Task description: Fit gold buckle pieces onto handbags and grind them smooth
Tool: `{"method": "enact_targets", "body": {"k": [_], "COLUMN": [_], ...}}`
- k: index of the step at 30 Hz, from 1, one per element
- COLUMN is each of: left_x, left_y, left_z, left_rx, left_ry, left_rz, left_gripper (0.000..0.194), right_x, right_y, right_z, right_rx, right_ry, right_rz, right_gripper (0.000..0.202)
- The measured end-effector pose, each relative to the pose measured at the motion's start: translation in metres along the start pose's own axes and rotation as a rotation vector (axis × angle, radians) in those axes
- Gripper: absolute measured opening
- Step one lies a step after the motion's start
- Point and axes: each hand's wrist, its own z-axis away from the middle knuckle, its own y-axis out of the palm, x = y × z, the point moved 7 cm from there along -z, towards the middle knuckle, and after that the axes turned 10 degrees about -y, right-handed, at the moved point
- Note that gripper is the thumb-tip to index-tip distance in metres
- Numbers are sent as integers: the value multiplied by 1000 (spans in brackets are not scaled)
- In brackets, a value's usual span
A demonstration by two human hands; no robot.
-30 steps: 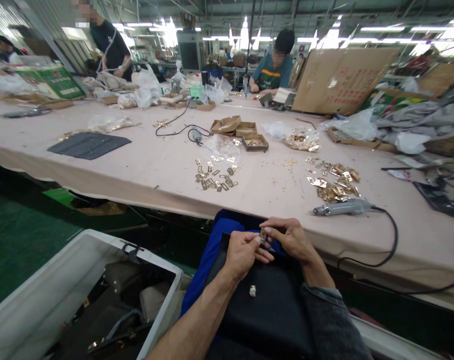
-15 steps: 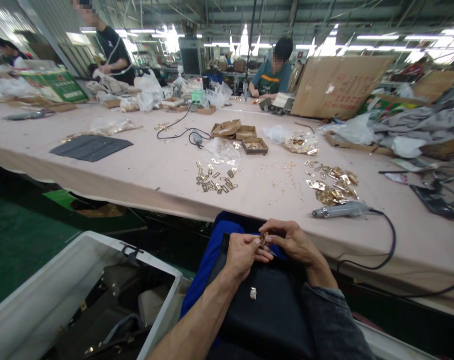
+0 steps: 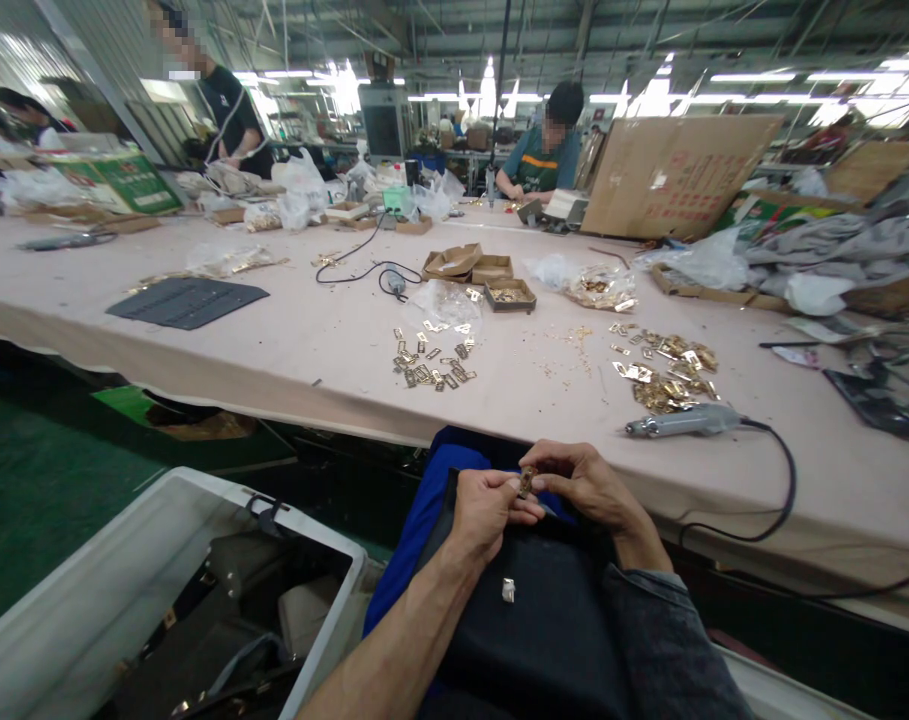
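Left hand (image 3: pixel 481 512) and right hand (image 3: pixel 587 484) pinch a small metal piece (image 3: pixel 527 482), partly hidden; white bin (image 3: pixel 98 600) at eight o'clock, cut off

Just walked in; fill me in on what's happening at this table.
A person's left hand and right hand hold a small gold-toned metal piece between the fingertips, above a black item on the lap. A small shiny fitting sits on that black item. On the table, a grey corded tool lies untouched beside a pile of gold-toned parts, with more metal pieces scattered farther left. Across the table, a co-worker bends over the tabletop.
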Motion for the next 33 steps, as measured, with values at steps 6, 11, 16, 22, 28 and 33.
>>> {"method": "enact_targets", "body": {"k": [6, 11, 16, 22, 28, 33], "left_x": [0, 0, -1, -1, 0, 1], "left_y": [1, 1, 0, -1, -1, -2], "left_z": [1, 2, 3, 2, 1, 2], "left_rx": [43, 48, 51, 19, -31, 19], "left_ry": [-21, -38, -56, -46, -7, -44], "left_rz": [-1, -15, -10, 1, 32, 43], "left_gripper": [45, 40, 37, 33, 28, 24], "right_x": [2, -7, -15, -12, -7, -11], "right_y": [-3, -6, -6, -6, -6, -7], "right_z": [-4, -6, -8, -7, -8, -9], "right_rx": [38, 71, 91, 73, 69, 87], "right_ry": [-20, 12, 47, 50, 14, 18], "right_rz": [27, 15, -53, -36, 32, 18], "right_gripper": [21, 21, 23, 23, 21, 23]}}
